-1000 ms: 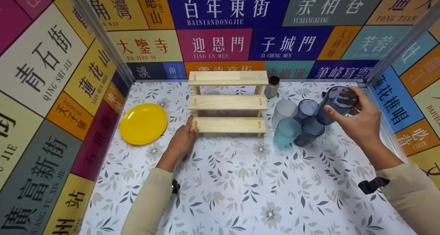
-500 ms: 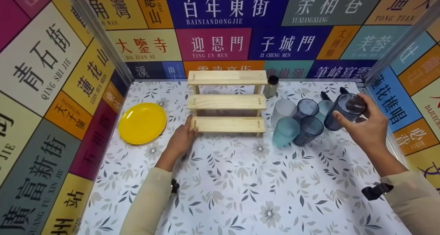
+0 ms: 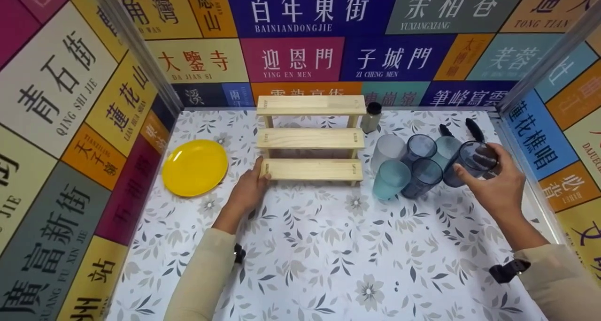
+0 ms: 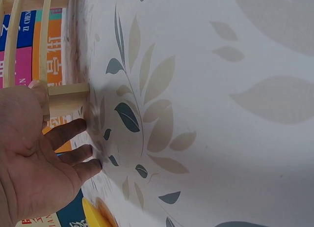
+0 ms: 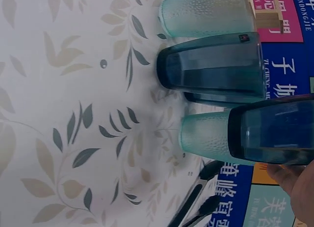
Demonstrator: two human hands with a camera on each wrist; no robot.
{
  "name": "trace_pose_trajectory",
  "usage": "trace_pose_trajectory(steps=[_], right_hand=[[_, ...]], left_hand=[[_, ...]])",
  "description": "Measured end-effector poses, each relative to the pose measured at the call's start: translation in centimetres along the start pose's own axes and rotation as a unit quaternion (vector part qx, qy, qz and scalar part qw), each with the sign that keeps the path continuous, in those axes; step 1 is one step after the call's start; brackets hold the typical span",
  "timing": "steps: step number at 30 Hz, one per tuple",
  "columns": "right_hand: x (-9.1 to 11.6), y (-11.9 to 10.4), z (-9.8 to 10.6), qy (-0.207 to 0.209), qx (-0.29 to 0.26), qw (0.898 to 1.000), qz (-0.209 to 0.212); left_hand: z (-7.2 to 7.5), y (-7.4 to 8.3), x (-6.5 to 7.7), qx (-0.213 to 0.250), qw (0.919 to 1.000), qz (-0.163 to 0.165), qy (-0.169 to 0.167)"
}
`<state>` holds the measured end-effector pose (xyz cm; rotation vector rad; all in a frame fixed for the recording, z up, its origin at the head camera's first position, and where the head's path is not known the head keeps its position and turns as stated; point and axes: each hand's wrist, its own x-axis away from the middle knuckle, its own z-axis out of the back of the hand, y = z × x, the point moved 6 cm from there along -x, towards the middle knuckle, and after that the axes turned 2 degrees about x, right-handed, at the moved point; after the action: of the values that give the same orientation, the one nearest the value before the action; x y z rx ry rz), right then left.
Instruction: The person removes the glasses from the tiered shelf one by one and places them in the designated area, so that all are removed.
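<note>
My right hand (image 3: pixel 500 182) grips a dark blue glass (image 3: pixel 462 166) around its side, thumb toward the left. In the right wrist view the base of this blue glass (image 5: pixel 245 133) is off the table, in front of a pale teal glass (image 5: pixel 203 133). Several other tumblers stand grouped to its left: a clear frosted glass (image 3: pixel 387 152), a teal glass (image 3: pixel 391 180) and dark blue glasses (image 3: pixel 423 178). My left hand (image 3: pixel 249 189) holds the left end of the lowest step of a three-tier wooden rack (image 3: pixel 312 170); the left wrist view shows the thumb (image 4: pixel 37 89) against the board.
A yellow plate (image 3: pixel 195 167) lies on the left of the flower-patterned tablecloth (image 3: pixel 300 264). Behind the rack's right side stands a small bottle with a black lid (image 3: pixel 372 117). Black-tipped tongs (image 3: pixel 475 129) lie behind the glasses. Printed panels enclose the back and sides.
My right hand has moved the dark blue glass to the right, then lower and nearer to me, uncovering the pale teal glass and the tongs behind. My left hand stays at the rack.
</note>
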<state>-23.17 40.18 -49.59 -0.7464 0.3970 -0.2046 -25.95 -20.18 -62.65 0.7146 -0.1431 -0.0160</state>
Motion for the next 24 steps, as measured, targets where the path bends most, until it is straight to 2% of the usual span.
trace_pose_trajectory(steps=[9, 20, 24], right_hand=[[1.0, 1.9, -1.5, -0.024, 0.007, 0.999, -0.031], [1.6, 3.5, -3.2, -0.035, 0.012, 0.999, -0.024], [1.7, 4.0, -3.7, -0.047, 0.010, 0.999, -0.015]], left_hand=[[0.2, 0.2, 0.1, 0.009, 0.9999, -0.009, 0.004], [0.1, 0.1, 0.1, 0.007, 0.9997, -0.021, 0.008], [0.1, 0.2, 0.0, 0.001, 0.9999, -0.013, 0.005]])
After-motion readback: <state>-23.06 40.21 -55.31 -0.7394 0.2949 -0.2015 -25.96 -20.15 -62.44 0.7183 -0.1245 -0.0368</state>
